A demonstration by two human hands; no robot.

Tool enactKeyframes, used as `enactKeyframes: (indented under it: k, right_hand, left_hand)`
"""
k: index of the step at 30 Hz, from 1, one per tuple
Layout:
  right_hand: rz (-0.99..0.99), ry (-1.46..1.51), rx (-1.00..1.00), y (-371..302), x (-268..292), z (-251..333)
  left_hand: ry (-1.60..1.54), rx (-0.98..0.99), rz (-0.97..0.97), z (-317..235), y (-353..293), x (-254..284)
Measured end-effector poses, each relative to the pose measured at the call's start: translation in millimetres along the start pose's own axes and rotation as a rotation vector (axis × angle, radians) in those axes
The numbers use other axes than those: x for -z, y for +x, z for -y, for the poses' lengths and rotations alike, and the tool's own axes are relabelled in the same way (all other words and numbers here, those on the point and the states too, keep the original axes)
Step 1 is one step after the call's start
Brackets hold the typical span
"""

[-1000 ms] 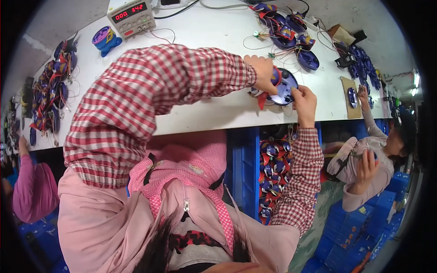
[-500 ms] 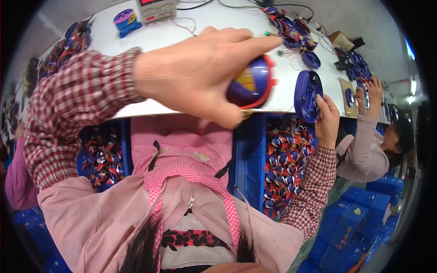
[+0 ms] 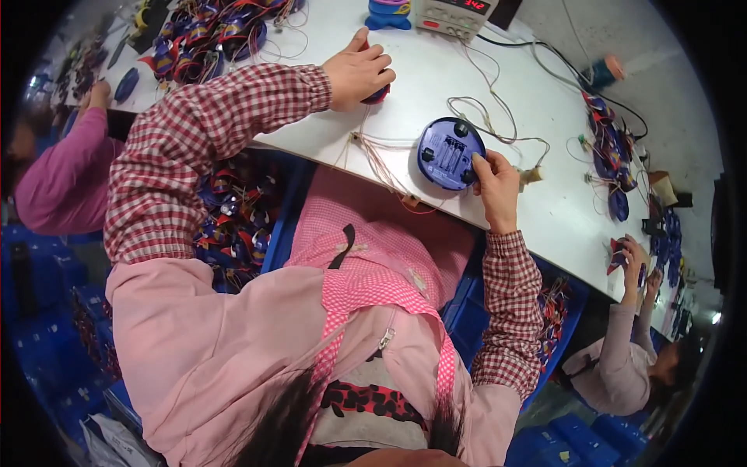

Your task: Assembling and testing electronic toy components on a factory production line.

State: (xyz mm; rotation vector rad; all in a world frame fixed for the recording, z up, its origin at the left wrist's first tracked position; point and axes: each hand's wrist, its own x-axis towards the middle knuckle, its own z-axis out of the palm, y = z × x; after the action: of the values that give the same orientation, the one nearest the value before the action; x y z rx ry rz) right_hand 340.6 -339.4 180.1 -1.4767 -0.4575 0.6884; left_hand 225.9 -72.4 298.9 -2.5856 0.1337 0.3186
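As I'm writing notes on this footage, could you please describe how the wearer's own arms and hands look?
Loose sleeve covers in dark red and white checks, gathered at the wrists, go over a plain pink jacket. The left hand and right hand are bare.
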Motion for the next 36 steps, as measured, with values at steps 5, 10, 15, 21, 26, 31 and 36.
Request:
enactKeyframes:
  k: [5, 10, 15, 21, 26, 31, 36]
  right_hand:
    - [-0.051, -0.145, 0.093, 5.2, -1.4, -8.0]
    - [-0.103, -0.312, 0.068, -21.3, 3.5, -2.1]
    - [-0.557, -0.44, 0.632, -21.6, 58.0, -53.3]
    - [-0.403, -0.389, 0.348, 13.3, 51.0, 5.8]
    - [-0.173, -0.118, 0.417, -0.1, -1.9, 31.9]
    - [-0.127, -0.36, 0.671, 9.7, -36.7, 12.7]
    - [-0.22, -0.708, 0.953, 15.3, -52.3, 7.4]
  left_hand:
    - [0.049, 0.023, -0.153, -0.4, -4.7, -20.4]
    - [-0.05, 0.019, -0.407, 0.3, -2.1, -42.9]
    - [-0.693, 0.146, -0.462, -50.5, 20.4, -41.7]
    - [-0.907, 0.247, -0.419, -79.6, 63.2, -58.5]
    - [-0.986, 0.286, -0.424, -83.2, 67.4, -67.2]
    - [-1.019, 0.296, -0.493, -85.4, 62.2, -58.3]
    - [-1.039, 0.294, -0.548, -83.0, 60.6, -66.8]
